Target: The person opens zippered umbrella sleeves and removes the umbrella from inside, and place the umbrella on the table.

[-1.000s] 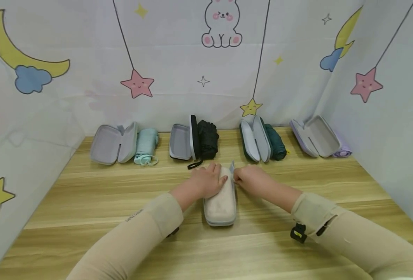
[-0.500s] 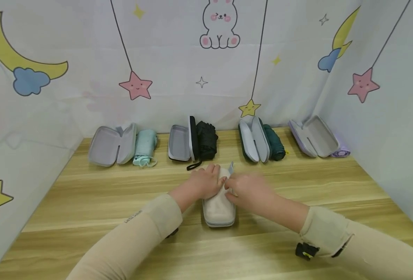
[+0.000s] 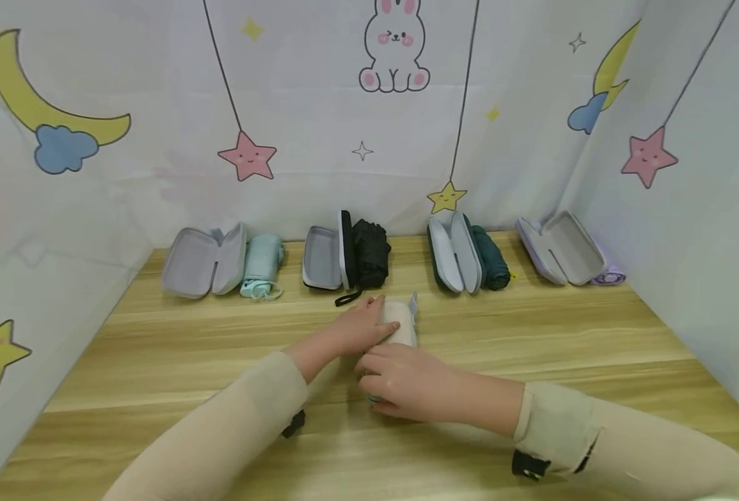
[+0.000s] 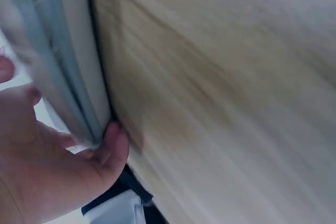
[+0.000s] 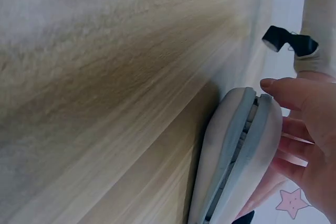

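A cream zip case [image 3: 399, 334] with a pale blue zip band lies lengthwise on the table in front of me, a light tab [image 3: 414, 305] at its far right corner. My left hand [image 3: 358, 327] grips its far left part, thumb across the top. In the left wrist view, a fingertip of that hand [image 4: 63, 169] hooks round the case's end at the lower edge. Over the near end is my right hand [image 3: 410, 384], hiding much of that half. The right wrist view shows its fingers [image 5: 295, 148] loosely extended beside the case's top and its thumb by the end.
Along the back stand open zip cases: grey with mint [image 3: 193, 263], black [image 3: 324, 257], dark green [image 3: 456, 254] and lilac [image 3: 560, 249]. Beside them lie rolled folding umbrellas in mint [image 3: 262, 263], black [image 3: 371, 252], green [image 3: 490, 257] and lilac [image 3: 609, 273]. A printed curtain [image 3: 307, 104] encloses the table.
My right hand has left the case's far right edge, crossed over its top and come to the near end. My left hand has shifted slightly left, still on the case.
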Demonstrator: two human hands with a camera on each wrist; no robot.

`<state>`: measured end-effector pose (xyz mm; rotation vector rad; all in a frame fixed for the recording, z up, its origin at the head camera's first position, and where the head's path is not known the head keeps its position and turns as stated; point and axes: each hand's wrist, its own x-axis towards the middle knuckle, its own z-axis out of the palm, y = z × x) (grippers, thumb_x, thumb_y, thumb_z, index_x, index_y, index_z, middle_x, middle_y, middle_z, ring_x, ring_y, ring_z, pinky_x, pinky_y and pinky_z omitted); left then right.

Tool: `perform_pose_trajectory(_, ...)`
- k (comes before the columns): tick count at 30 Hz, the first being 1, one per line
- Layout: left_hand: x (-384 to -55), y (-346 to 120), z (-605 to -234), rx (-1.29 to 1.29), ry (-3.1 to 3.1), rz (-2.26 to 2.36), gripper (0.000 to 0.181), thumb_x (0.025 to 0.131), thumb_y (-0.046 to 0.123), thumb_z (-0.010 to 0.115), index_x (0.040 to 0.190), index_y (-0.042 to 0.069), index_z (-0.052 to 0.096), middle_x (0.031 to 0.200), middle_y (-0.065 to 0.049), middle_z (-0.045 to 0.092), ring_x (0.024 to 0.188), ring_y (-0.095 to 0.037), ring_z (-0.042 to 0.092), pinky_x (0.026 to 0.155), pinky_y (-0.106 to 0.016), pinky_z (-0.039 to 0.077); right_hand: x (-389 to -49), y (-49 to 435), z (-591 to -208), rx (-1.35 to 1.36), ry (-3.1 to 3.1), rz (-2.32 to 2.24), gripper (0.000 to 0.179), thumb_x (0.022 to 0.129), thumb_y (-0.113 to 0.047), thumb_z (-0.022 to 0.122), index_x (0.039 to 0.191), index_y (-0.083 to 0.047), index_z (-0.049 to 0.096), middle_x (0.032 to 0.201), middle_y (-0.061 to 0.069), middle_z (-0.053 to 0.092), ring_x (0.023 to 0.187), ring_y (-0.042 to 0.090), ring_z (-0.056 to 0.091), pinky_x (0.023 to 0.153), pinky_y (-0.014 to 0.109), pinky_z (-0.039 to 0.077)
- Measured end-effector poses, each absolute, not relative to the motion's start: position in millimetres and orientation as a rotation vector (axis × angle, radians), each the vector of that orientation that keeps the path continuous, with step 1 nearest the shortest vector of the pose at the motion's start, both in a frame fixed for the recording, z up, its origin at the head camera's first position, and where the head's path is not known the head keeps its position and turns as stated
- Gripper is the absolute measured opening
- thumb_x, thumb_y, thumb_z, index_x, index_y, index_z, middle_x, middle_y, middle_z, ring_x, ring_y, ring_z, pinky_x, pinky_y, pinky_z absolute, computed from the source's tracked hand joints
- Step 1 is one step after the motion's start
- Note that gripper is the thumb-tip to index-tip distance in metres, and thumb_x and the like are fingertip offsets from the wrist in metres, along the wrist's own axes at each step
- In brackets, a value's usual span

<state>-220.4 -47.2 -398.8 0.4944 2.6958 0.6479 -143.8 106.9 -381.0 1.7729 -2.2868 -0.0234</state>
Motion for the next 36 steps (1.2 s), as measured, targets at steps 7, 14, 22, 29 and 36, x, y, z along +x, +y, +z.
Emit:
perform_pose_trajectory(7,-215,-70,-396,0.273,2.483,1.049,0.049,0.103,0.025,0.049,0.139,-0.004,0.035,0.116,-0.025,0.056,0.098,-0.030,0.060,0.084,-0.040,0.049,-150,107,-385,1.750,-2.330,-0.047,0.029,0.083,-0.033,0.079,0.105,-0.017,0.071,0.114,-0.001,0.063,0.107,0.015,0.056,0.090,0.030,0.046)
perform_pose_trajectory(14,-220,-85,-408,0.212,2.222,1.281,0.020,0.102,0.016,0.038,0.099,0.000,0.050,0.084,-0.010,0.054,0.065,-0.016,0.053,0.060,-0.026,0.048,-149,117,-380,1.733,-2.290,0.052,0.030,0.083,-0.029,0.080,0.108,-0.016,0.070,0.113,0.000,0.063,0.108,0.016,0.056,0.093,0.032,0.046)
perform_pose_trajectory(22,-223,-95,-407,0.333,2.146,1.231,0.017,0.100,0.014,0.052,0.095,-0.001,0.058,0.082,-0.007,0.055,0.068,-0.014,0.052,0.063,-0.024,0.047,-151,131,-381,1.758,-1.994,0.301,0.034,0.075,-0.002,0.075,0.108,-0.006,0.067,0.111,0.008,0.065,0.110,0.024,0.059,0.098,0.033,0.044)
perform_pose_trajectory(29,-224,-92,-408,0.392,2.214,1.101,0.022,0.099,0.013,0.056,0.079,0.006,0.056,0.073,-0.002,0.053,0.066,-0.012,0.050,0.061,-0.022,0.042,-146,142,-383,1.673,-2.002,0.243,0.024,0.075,0.003,0.069,0.098,-0.005,0.069,0.094,0.005,0.067,0.091,0.020,0.062,0.086,0.031,0.050)
perform_pose_trajectory(36,-216,-89,-408,0.374,2.309,1.041,0.025,0.096,0.017,0.061,0.074,0.005,0.059,0.071,-0.001,0.055,0.064,-0.012,0.049,0.060,-0.023,0.041,-138,143,-381,1.225,-2.502,0.174,0.016,0.083,-0.012,0.070,0.097,-0.004,0.068,0.083,0.003,0.065,0.075,0.018,0.062,0.065,0.033,0.052)
